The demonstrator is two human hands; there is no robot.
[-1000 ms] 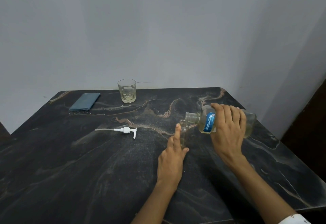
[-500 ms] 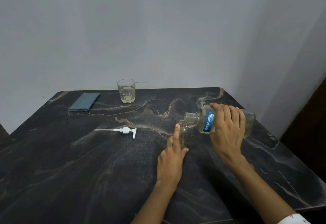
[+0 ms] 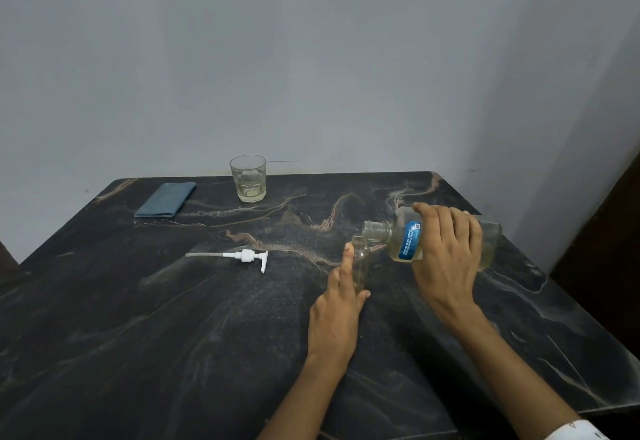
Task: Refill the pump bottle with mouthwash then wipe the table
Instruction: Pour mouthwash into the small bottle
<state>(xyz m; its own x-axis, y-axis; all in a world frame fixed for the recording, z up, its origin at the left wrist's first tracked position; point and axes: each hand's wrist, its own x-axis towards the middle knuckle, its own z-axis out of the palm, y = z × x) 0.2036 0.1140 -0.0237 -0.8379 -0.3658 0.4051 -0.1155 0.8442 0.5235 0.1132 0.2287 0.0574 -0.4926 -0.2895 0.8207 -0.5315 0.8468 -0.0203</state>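
Observation:
A small clear pump bottle [image 3: 361, 259] stands upright on the dark marble table [image 3: 173, 318], its neck uncapped. My left hand [image 3: 337, 311] holds its body from the near side, index finger up along its left wall. My right hand [image 3: 446, 259] grips the clear mouthwash bottle [image 3: 401, 238] with the blue label, tilted nearly flat, its mouth right over the small bottle's neck. Pale yellowish liquid shows inside it. The white pump head [image 3: 244, 256] with its dip tube lies on the table to the left.
A glass [image 3: 248, 179] with a little pale liquid stands at the table's back edge. A folded blue cloth [image 3: 165, 199] lies at the back left. A grey wall rises behind, and a dark panel borders the right side.
The mouthwash bottle has dipped very slightly toward the small bottle's neck; both hands hold nearly the same positions.

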